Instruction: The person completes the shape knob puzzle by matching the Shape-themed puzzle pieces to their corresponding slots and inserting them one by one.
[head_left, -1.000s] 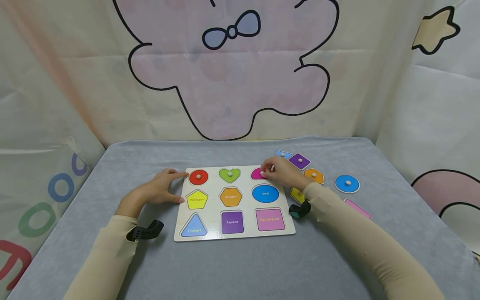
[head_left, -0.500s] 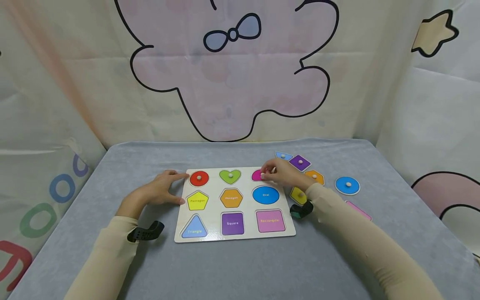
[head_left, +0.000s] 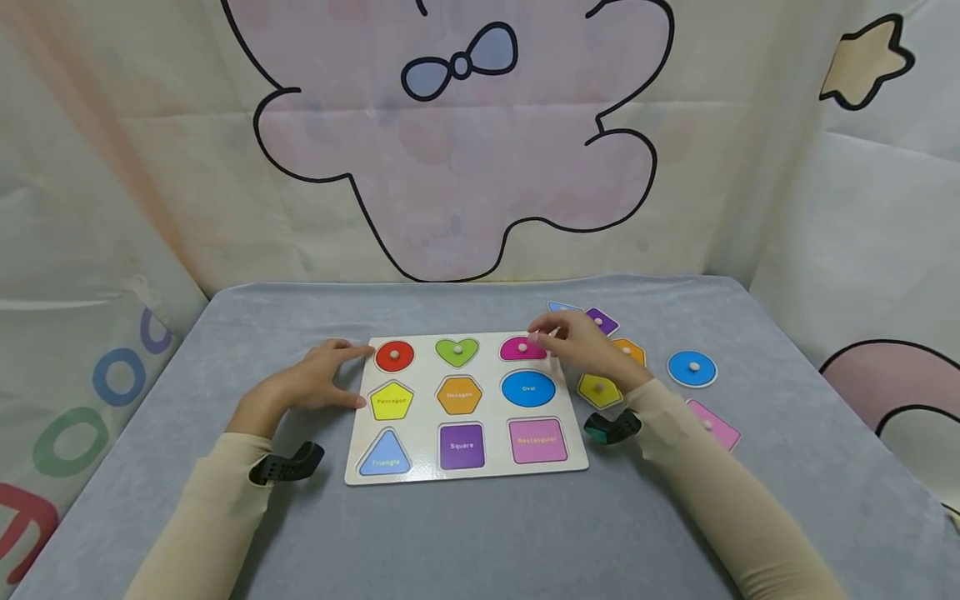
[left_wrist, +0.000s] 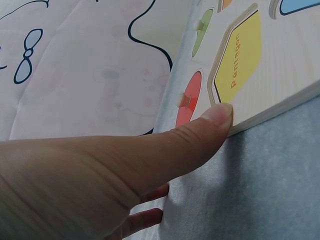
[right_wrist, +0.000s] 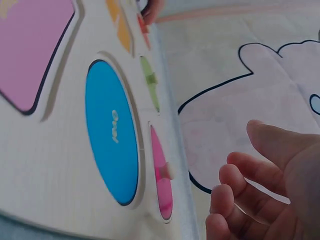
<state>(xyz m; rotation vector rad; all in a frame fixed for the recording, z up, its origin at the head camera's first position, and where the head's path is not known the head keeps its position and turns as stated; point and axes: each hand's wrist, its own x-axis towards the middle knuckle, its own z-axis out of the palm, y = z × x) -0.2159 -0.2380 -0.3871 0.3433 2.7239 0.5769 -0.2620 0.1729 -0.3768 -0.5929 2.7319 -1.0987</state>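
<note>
A white puzzle board (head_left: 425,450) with shaped recesses lies on the table. Its top row holds a red circle (head_left: 386,358), a green heart (head_left: 450,357) and a magenta rounded piece (head_left: 512,351), each with a small knob. My left hand (head_left: 318,379) steadies the board's left edge; its thumb (left_wrist: 200,135) rests at the corner of the printed pentagon recess. Over the board's upper right corner hovers my right hand (head_left: 588,346), fingers loosely bent and holding nothing. In the right wrist view these fingers (right_wrist: 250,195) are apart from the magenta piece's knob.
Right of the board lie loose knobbed pieces: a yellow pentagon (head_left: 592,392), an orange hexagon (head_left: 632,353), a blue oval (head_left: 681,372), a pink rectangle (head_left: 720,429), a purple square (head_left: 605,325) and a blue triangle (head_left: 558,307). A printed curtain hangs behind the table.
My right hand has let go of the magenta piece's knob and drawn slightly right, leaving the piece in the top right recess. The left hand stays at the board's edge.
</note>
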